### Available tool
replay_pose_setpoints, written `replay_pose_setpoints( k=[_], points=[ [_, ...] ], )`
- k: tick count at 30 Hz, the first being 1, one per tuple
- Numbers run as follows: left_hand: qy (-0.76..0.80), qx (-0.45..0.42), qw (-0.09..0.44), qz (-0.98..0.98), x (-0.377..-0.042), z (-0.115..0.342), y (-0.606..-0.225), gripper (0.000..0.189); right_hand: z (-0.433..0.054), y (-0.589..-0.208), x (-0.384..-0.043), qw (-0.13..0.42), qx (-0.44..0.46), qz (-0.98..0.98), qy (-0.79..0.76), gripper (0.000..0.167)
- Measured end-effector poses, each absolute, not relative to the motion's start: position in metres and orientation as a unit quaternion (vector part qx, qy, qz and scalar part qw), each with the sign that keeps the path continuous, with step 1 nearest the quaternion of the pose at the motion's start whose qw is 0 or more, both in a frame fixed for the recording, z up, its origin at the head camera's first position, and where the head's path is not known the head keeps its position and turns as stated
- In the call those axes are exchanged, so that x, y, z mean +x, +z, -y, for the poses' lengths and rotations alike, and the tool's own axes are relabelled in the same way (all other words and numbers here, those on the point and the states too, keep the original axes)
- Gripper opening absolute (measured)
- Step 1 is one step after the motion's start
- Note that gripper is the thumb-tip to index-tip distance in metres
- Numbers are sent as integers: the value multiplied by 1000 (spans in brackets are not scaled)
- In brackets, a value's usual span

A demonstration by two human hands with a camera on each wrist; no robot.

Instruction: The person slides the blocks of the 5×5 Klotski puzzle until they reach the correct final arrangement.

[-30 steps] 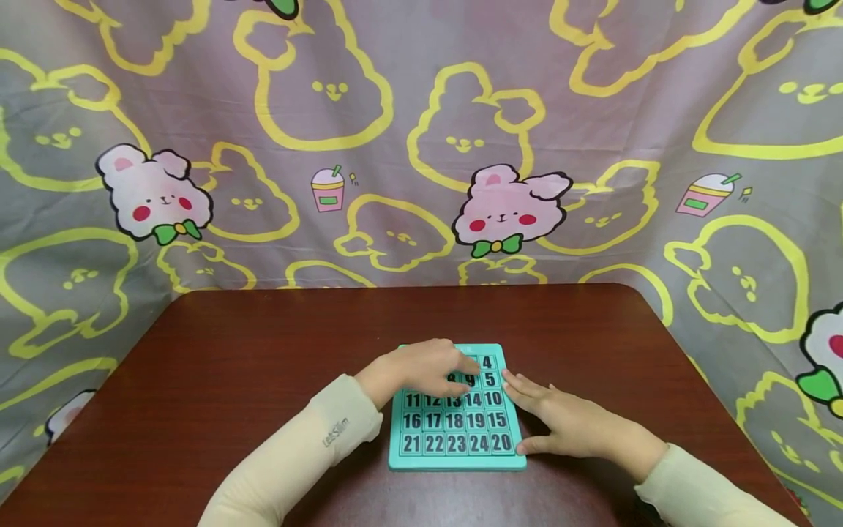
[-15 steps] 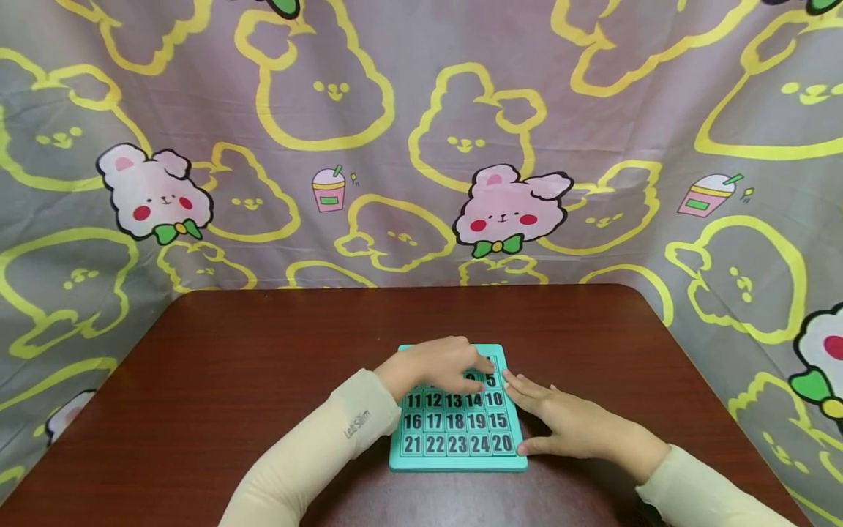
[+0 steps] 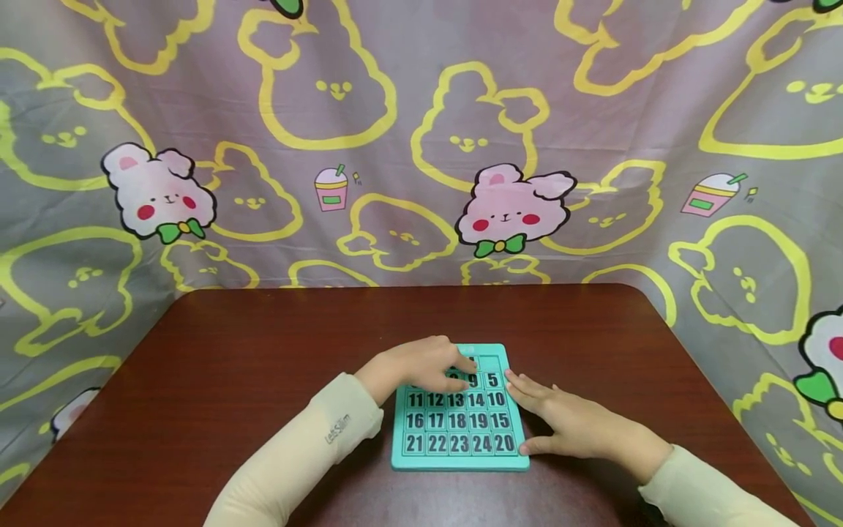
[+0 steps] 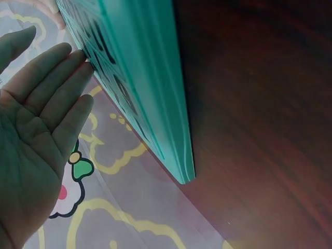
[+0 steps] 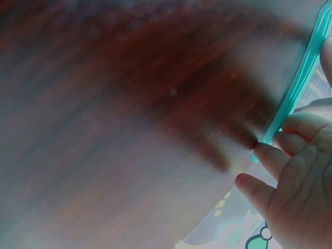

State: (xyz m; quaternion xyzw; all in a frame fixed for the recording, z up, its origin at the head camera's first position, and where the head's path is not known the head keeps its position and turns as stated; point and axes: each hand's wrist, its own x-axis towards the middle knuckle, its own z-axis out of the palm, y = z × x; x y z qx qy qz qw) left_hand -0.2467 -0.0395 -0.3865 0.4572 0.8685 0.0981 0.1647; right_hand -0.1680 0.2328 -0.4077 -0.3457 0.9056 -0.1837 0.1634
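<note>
A teal sliding number puzzle (image 3: 461, 462) lies flat on the table, its black-numbered tiles in rows. My left hand (image 3: 424, 364) reaches over its top left part, fingers extended, and hides much of the upper two rows. The index fingertip is on a tile in the top row, and an open slot (image 3: 490, 363) shows at the top right corner. In the left wrist view, the palm of the left hand (image 4: 36, 119) faces the camera beside the puzzle's edge (image 4: 166, 93). My right hand (image 3: 569, 421) rests against the puzzle's right side, fingertips and thumb touching the rim (image 5: 295, 98).
The dark red-brown wooden table (image 3: 276, 344) extends around the puzzle on every side. A grey curtain (image 3: 395, 146) with yellow outlines and cartoon rabbits hangs behind the table and along both sides.
The left index finger went right onto the tile 4 in the top right corner, then back left. That tile has slid left, leaving the corner slot open. The right hand stays put.
</note>
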Motion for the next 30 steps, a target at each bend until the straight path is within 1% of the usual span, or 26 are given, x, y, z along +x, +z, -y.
replay_pose_setpoints(
  k=[6, 13, 18, 30],
  points=[
    [115, 457, 159, -867, -241, 41, -384, 41, -234, -409, -167, 164, -343, -906, -186, 95],
    [130, 500, 148, -844, -229, 34, -379, 43, -234, -409, -166, 162, -343, -906, -189, 95],
    [133, 516, 154, -832, -224, 27, -379, 43, -234, -409, -166, 165, -344, -905, -188, 95],
    [135, 490, 190, -840, -230, 19, -384, 42, -234, -409, -168, 162, -347, -905, -185, 95]
  ],
)
